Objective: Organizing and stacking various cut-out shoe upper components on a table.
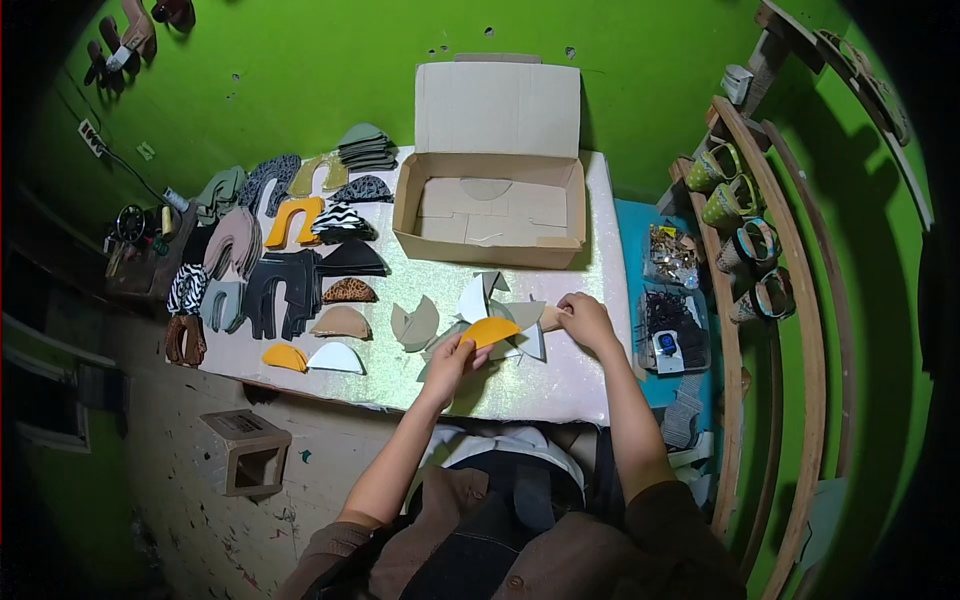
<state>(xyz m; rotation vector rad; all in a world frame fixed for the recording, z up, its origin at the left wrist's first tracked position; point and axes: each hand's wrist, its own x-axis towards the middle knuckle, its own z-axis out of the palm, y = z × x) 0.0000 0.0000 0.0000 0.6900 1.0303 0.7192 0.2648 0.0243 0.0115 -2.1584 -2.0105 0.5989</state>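
Observation:
Between the thumb and fingers of my left hand point(457, 370) is a yellow half-moon piece point(490, 332), its flat edge toward me. My right hand point(587, 322) pinches a tan piece point(550, 318) at the right side of a loose heap. That heap holds several half-moon pieces, among them a white piece point(472, 301) and a grey-green piece point(527, 315). Just left of it lie more grey-green pieces point(414, 325). Further left, a yellow stack point(285, 357) and a white half-moon point(336, 357) rest near the table's front edge.
An open cardboard box point(490, 250) stands at the back, with a half-moon piece inside. Sorted stacks, including black U-shaped pieces point(283, 290), fill the table's left. At the right are plastic tubs point(672, 255) and a wooden rack point(733, 300) with sandals point(732, 203).

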